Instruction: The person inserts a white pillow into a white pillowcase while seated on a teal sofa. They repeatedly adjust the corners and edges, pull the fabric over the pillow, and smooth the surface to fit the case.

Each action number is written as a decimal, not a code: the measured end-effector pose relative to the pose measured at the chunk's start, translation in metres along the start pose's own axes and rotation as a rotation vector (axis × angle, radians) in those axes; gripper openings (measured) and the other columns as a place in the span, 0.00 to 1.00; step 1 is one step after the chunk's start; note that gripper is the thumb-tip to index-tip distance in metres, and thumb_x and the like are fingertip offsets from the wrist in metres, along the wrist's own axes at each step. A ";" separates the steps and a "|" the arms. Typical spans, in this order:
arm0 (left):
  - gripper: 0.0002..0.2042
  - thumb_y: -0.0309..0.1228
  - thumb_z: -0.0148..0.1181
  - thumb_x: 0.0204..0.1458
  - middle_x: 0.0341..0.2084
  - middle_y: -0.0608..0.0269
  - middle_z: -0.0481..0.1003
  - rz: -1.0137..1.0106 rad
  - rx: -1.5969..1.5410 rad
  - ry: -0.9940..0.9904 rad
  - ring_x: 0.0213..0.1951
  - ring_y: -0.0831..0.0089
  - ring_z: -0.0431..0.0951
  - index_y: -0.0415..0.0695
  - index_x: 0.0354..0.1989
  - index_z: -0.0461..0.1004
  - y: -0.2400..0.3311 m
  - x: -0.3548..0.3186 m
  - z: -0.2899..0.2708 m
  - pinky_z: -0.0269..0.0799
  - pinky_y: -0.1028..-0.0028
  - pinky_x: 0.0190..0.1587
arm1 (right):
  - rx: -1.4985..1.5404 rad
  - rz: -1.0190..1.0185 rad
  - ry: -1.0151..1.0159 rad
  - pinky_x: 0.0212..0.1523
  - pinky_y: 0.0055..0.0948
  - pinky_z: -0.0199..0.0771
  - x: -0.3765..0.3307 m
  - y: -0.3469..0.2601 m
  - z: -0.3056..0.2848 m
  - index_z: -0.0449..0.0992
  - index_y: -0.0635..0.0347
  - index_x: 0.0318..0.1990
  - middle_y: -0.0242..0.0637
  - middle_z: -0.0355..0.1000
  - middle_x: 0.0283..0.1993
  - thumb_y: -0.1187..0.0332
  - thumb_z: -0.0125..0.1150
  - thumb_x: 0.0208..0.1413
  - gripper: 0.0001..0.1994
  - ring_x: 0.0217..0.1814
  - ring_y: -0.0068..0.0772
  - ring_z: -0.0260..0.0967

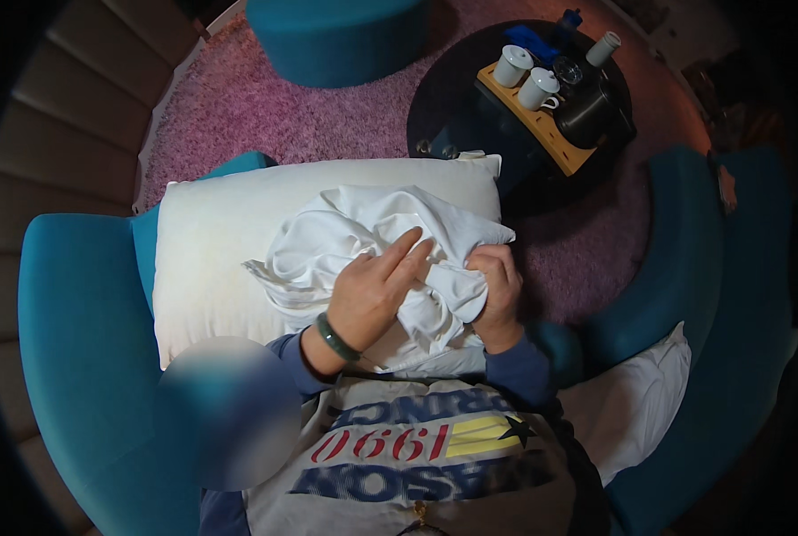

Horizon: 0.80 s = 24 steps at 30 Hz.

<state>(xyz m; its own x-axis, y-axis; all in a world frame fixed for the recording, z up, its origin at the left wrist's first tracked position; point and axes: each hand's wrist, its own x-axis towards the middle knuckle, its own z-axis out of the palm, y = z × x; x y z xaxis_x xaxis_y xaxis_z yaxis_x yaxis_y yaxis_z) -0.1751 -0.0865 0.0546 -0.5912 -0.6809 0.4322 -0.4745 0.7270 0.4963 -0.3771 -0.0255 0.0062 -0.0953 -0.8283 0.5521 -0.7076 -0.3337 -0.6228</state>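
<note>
A cream-white pillow point(211, 259) lies flat in front of me on a teal armchair. Bunched on top of it is a white pillowcase point(336, 223), with a loose corner pointing right. My left hand point(367, 299), wearing a dark green bangle, rests over the middle of the pillowcase; its index and middle fingers are stretched out, and the other fingers are partly hidden. At the right side of the cloth, my right hand point(499, 290) is closed on a gathered fold of it.
A round black table point(443, 107) stands at the far right, holding a wooden tray point(564, 156), lidded white cups point(539, 89) and a black kettle point(591, 116). Teal seats point(77, 304) curve around me. Another white pillow point(635, 402) lies at right. Pinkish-purple carpet point(216, 107) covers the floor.
</note>
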 end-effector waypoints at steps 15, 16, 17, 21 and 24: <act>0.17 0.22 0.57 0.44 0.40 0.57 0.75 0.035 -0.053 -0.183 0.29 0.58 0.76 0.41 0.46 0.74 0.016 -0.008 0.021 0.72 0.64 0.33 | 0.016 0.199 0.099 0.46 0.42 0.74 0.005 0.017 0.008 0.69 0.58 0.39 0.44 0.70 0.44 0.62 0.71 0.47 0.17 0.46 0.53 0.72; 0.19 0.21 0.57 0.44 0.44 0.56 0.76 -0.025 -0.024 -0.137 0.30 0.57 0.76 0.41 0.48 0.74 0.018 -0.002 0.021 0.73 0.63 0.33 | 0.014 0.172 0.108 0.46 0.41 0.74 0.006 0.019 0.008 0.70 0.59 0.39 0.44 0.70 0.44 0.63 0.71 0.47 0.17 0.46 0.52 0.72; 0.21 0.21 0.57 0.44 0.48 0.54 0.76 -0.086 0.006 -0.091 0.31 0.56 0.77 0.41 0.51 0.73 0.018 0.003 0.022 0.74 0.63 0.34 | 0.013 0.145 0.117 0.46 0.40 0.75 0.007 0.020 0.007 0.70 0.59 0.39 0.44 0.71 0.45 0.64 0.71 0.47 0.17 0.46 0.51 0.73; 0.29 0.18 0.59 0.41 0.50 0.53 0.75 -0.026 -0.117 -0.032 0.35 0.55 0.78 0.43 0.58 0.71 0.001 0.017 0.043 0.74 0.63 0.36 | -0.020 0.067 0.043 0.45 0.37 0.76 0.002 0.016 0.009 0.73 0.60 0.40 0.42 0.73 0.44 0.69 0.70 0.47 0.15 0.45 0.48 0.74; 0.21 0.19 0.60 0.41 0.38 0.60 0.78 -0.036 -0.089 -0.128 0.34 0.57 0.78 0.44 0.48 0.76 -0.005 0.010 0.051 0.73 0.62 0.36 | -0.010 0.074 0.041 0.45 0.39 0.76 -0.001 0.013 0.007 0.73 0.60 0.40 0.41 0.73 0.44 0.71 0.68 0.48 0.13 0.45 0.48 0.74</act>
<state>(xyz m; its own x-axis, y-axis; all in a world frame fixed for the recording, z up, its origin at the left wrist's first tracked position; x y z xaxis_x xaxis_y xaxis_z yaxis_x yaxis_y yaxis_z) -0.2113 -0.0927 0.0180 -0.6561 -0.6853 0.3161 -0.4403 0.6878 0.5772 -0.3815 -0.0320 -0.0062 -0.1760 -0.8315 0.5269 -0.7045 -0.2674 -0.6574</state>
